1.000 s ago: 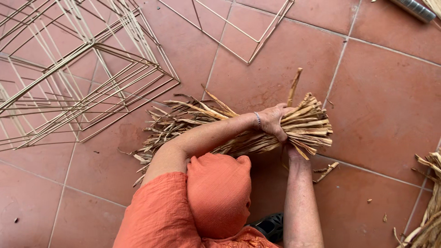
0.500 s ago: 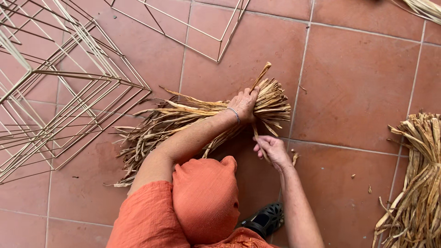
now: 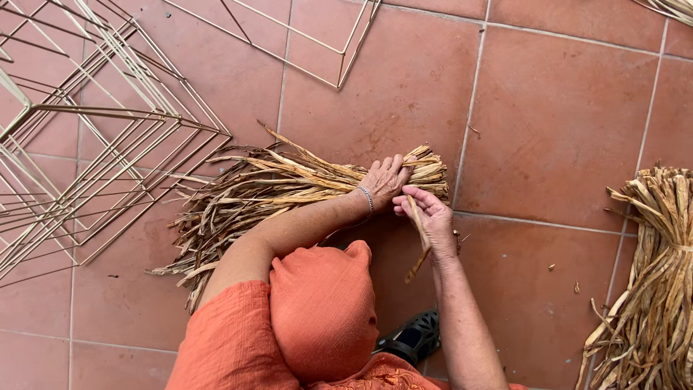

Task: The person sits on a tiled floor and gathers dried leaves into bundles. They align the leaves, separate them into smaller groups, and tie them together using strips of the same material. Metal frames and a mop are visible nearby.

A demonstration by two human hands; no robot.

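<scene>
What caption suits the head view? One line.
Left hand presses a bundle of dried straw-coloured leaf strips; right hand pinches one loose strip.

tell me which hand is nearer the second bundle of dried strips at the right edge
The right hand. It holds a single strip on the side facing that second bundle, though tiled floor separates them. The left hand rests farther away, on the near bundle.
</scene>
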